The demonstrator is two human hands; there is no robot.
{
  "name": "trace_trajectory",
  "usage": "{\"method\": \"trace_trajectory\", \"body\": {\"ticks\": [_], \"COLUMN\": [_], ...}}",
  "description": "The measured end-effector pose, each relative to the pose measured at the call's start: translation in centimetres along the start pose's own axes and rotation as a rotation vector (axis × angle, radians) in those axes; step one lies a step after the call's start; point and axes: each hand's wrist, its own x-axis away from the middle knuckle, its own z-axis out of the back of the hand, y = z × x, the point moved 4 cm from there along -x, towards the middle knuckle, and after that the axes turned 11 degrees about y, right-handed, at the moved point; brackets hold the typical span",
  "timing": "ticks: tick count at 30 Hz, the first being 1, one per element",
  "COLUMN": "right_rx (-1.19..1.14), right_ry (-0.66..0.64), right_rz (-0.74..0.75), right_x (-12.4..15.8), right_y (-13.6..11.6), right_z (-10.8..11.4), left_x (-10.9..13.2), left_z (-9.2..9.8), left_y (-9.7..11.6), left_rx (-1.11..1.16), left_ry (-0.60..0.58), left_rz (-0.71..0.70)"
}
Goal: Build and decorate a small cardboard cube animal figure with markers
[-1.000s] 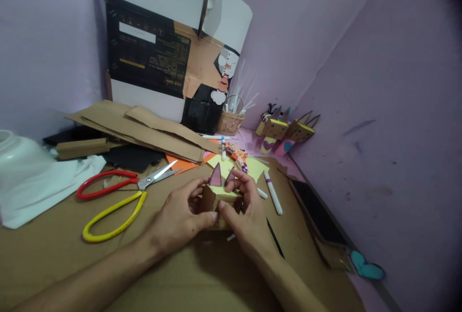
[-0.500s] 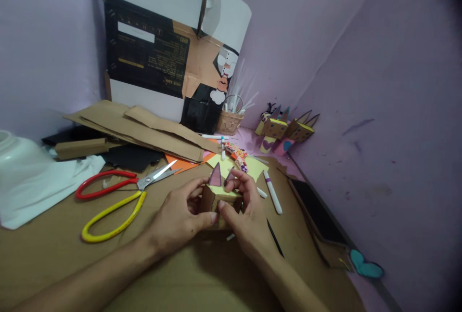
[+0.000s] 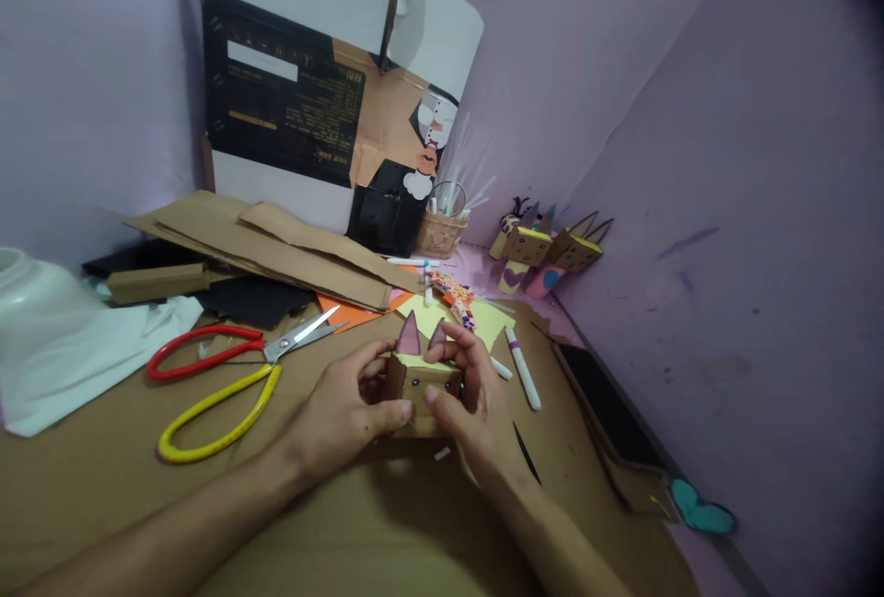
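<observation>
Between my two hands is a small cardboard box head (image 3: pixel 426 380) with a pale yellow top, two pointed pink ears and drawn eyes on its front. My left hand (image 3: pixel 350 405) grips its left side, thumb along the front and fingers curled behind. On the other side my right hand (image 3: pixel 476 394) holds it, thumb on the face and fingertips by the right ear, partly covering it. Just beneath lies a tiny white scrap (image 3: pixel 442 454). A thin black pen-like stick (image 3: pixel 527 454) lies beside my right wrist.
Scissors (image 3: pixel 273 353) with red and yellow handles lie open at left. Behind are cardboard sheets (image 3: pixel 276 247), yellow paper (image 3: pixel 494 321) and a white marker (image 3: pixel 523 368). Finished box figures (image 3: pixel 530 247) stand by the wall near a basket (image 3: pixel 440 233). A dark flat panel (image 3: pixel 611 403) lies right.
The box head has turned slightly, so its front and drawn eyes show more plainly. My right thumb has shifted a little to the right across the face.
</observation>
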Motion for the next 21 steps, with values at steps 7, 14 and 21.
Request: {"method": "trace_trajectory", "body": {"ticks": [7, 14, 21], "right_rx": [-0.136, -0.131, -0.128], "right_ry": [0.306, 0.392, 0.312], "right_rz": [0.059, -0.186, -0.143], "right_x": [-0.5, -1.2, -1.0], "right_y": [0.6, 2.0, 1.3], "right_z": [2.5, 4.3, 3.7], "left_x": [-0.6, -0.8, -0.6], "left_z": [0.9, 1.7, 1.6], "left_y": [0.2, 0.0, -0.1], "left_rx": [0.082, 0.136, 0.140], "left_ry": [0.088, 0.086, 0.059], "left_rz": [0.075, 0.103, 0.129]}}
